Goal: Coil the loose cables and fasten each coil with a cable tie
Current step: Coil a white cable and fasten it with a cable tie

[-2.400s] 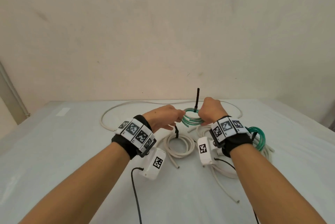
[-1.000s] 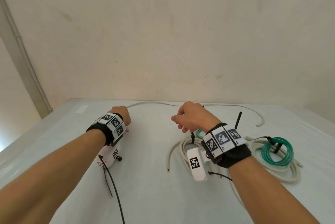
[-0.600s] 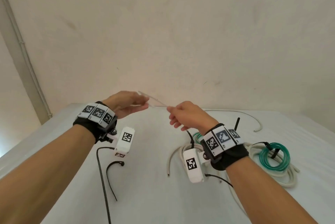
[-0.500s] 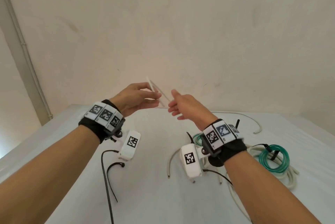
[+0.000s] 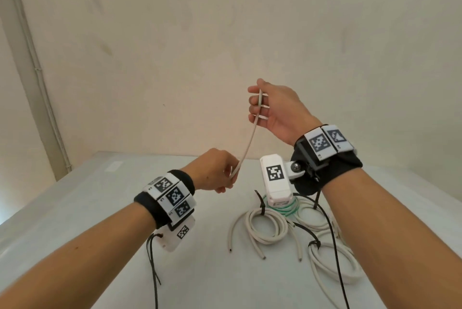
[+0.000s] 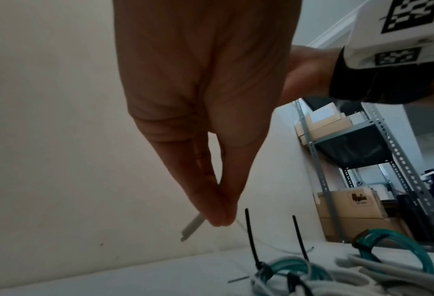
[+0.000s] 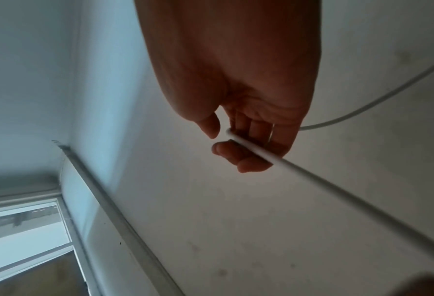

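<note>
Against a bare cream wall (image 5: pixel 225 33), a thin off-white cable (image 5: pixel 250 138) slants toward one o'clock from the pinching left hand (image 5: pixel 215 173) up through the right hand (image 5: pixel 272 111), fingers loosely curled around it.

Clearance, head view, as I read it. Table (image 5: pixel 75 208) from 7 to 10 o'clock: bare surface; I could pass a hand there. At 5 o'clock: tied white coils (image 5: pixel 266 226) and a green coil (image 5: pixel 287 210), with black tie tails (image 5: pixel 260 199) standing upright, block low passes. At 12 o'clock: white cable (image 5: pixel 248 141) stretched taut between left hand (image 5: pixel 212 173) and raised right hand (image 5: pixel 275 111) bars the middle. Wall (image 5: pixel 225 33) closes the far side.
</note>
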